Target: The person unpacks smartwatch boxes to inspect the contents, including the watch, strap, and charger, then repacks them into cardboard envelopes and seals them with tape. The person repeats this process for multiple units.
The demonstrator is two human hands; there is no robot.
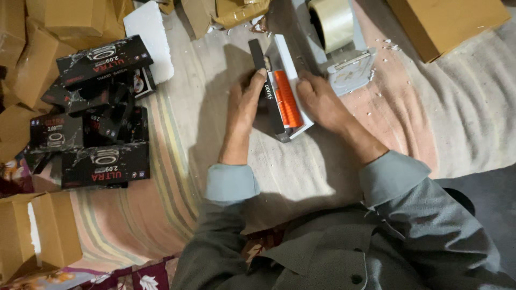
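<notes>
We are kneeling over a striped cloth [177, 161] that is covering the floor across the middle of the frame, and everything is lying on it. At the far left of the frame, brown cardboard cartons [32, 59] are piling up from top to bottom, and just right of them a heap of black retail boxes [102, 113] is sitting in loose stacks, with a white foam slab [150, 40] leaning at its upper edge. At the upper right another brown carton [446, 24] is lying flat, and beside it a grey tape dispenser [344, 59] is carrying a roll of clear tape [332, 21].

In the centre we are working on the open box [285, 91], a white tray with an orange strap [287, 99] lying inside and a black sleeve [269, 91] standing on edge along its left side. Our left hand [244, 110] is curling around the sleeve, thumb on top, fingers gripping it from the left. Our right hand [322, 102] is pressing against the tray's right wall, fingers bent and holding it, not spread wide.

To do this well, in our judgement, we should be keeping the tray steady with the right hand while lining the sleeve's edges up square, so the strap is not snagging and the thin card is not buckling.
</notes>
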